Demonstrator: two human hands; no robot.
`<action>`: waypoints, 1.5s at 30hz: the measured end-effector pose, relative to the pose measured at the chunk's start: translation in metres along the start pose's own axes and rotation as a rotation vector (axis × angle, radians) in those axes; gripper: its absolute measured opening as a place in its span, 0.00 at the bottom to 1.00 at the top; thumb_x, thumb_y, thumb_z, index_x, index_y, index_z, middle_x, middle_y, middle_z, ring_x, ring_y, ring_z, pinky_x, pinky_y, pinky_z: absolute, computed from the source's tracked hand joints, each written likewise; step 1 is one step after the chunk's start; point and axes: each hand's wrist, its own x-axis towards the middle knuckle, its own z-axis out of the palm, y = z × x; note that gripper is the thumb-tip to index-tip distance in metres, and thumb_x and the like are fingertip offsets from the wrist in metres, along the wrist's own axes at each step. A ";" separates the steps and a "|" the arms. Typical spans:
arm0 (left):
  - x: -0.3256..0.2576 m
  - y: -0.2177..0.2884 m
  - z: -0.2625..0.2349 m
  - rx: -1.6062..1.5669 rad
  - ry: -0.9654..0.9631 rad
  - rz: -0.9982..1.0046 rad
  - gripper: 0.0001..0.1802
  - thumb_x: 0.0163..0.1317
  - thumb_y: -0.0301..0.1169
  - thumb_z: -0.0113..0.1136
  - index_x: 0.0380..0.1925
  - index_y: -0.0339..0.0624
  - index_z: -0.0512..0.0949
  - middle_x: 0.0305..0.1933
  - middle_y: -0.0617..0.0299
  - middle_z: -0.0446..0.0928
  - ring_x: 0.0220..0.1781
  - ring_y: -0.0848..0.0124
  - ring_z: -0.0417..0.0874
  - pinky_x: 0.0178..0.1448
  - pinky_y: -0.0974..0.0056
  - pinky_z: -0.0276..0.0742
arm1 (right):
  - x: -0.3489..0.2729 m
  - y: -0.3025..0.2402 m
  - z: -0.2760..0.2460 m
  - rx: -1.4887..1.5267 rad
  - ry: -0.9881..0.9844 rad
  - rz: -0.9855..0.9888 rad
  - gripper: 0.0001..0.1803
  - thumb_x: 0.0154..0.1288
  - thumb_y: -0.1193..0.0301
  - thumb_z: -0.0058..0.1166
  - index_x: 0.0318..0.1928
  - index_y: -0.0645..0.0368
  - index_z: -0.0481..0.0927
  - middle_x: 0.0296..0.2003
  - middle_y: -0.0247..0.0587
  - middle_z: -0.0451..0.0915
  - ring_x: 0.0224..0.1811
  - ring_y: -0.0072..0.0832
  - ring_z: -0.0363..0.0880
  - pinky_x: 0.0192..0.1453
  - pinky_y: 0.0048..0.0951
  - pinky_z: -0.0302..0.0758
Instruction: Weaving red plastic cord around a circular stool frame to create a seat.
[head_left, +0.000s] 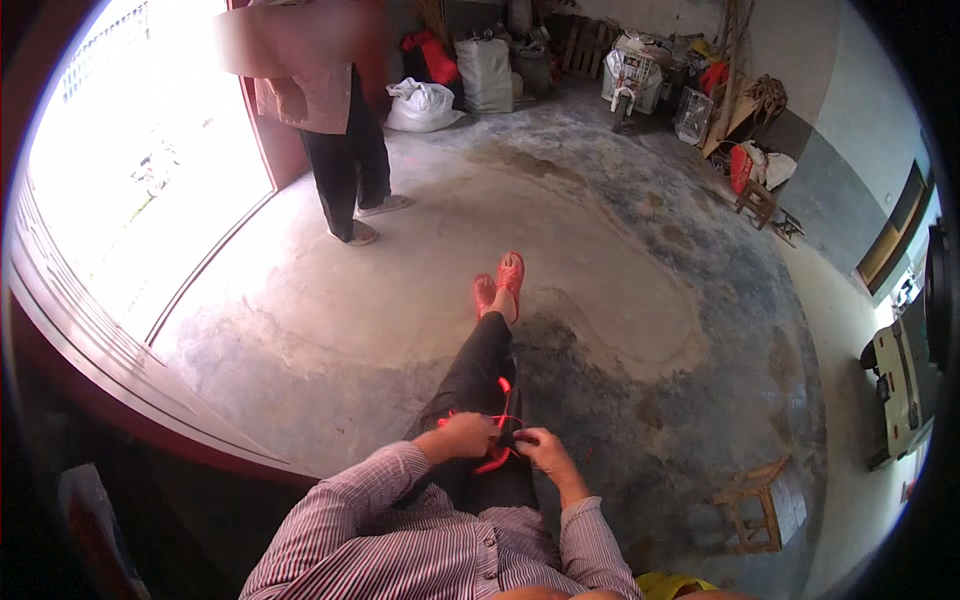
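Note:
Over my dark-trousered lap, a thin bright red cord loops between my hands, with thicker red strips of the same colour beside it. My left hand is closed, its fingers curled round part of the red cord. Just to its right, my right hand pinches at the cord with thumb and fingers. Something small and dark shows between the fingertips, too small to name. My crossed legs stretch forward, ending in red slippers.
A person stands by the bright doorway at far left. White sacks and a motor tricycle line the back. A small wooden stool is at right, near a pale green vehicle-like object. The concrete floor is stained.

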 end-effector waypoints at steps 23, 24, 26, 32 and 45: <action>0.012 0.022 0.004 -1.058 0.252 -0.505 0.35 0.48 0.23 0.58 0.59 0.35 0.61 0.55 0.50 0.69 0.57 0.58 0.72 0.61 0.60 0.68 | -0.111 -0.072 -0.134 1.000 0.275 -0.389 0.06 0.60 0.70 0.54 0.33 0.56 0.71 0.31 0.44 0.78 0.37 0.38 0.77 0.50 0.47 0.72; 0.010 0.027 0.012 -1.078 0.279 -0.553 0.36 0.49 0.23 0.58 0.61 0.34 0.60 0.56 0.51 0.69 0.58 0.59 0.70 0.63 0.60 0.65 | -0.129 -0.079 -0.151 0.970 0.411 -0.362 0.06 0.60 0.69 0.53 0.35 0.56 0.72 0.29 0.41 0.76 0.34 0.35 0.75 0.46 0.44 0.73; 0.004 0.034 0.020 -1.524 0.286 -0.624 0.39 0.49 0.25 0.58 0.64 0.35 0.57 0.56 0.52 0.67 0.61 0.60 0.68 0.67 0.60 0.59 | -0.154 -0.071 -0.188 0.957 0.518 -0.365 0.06 0.62 0.70 0.52 0.38 0.56 0.73 0.26 0.38 0.73 0.30 0.30 0.71 0.39 0.38 0.73; -0.010 0.041 0.010 -1.463 0.184 -0.635 0.43 0.49 0.27 0.61 0.66 0.36 0.54 0.58 0.53 0.64 0.64 0.61 0.63 0.69 0.61 0.53 | -0.139 -0.023 -0.158 1.052 0.623 -0.288 0.06 0.62 0.77 0.49 0.41 0.57 0.74 0.20 0.27 0.66 0.20 0.16 0.60 0.21 0.18 0.62; -0.019 0.041 0.033 -1.602 0.239 -0.584 0.39 0.48 0.22 0.55 0.64 0.37 0.57 0.50 0.61 0.66 0.55 0.68 0.67 0.65 0.65 0.59 | -0.064 -0.091 -0.010 0.391 0.073 0.085 0.07 0.66 0.67 0.53 0.40 0.56 0.74 0.23 0.23 0.69 0.20 0.14 0.63 0.25 0.19 0.62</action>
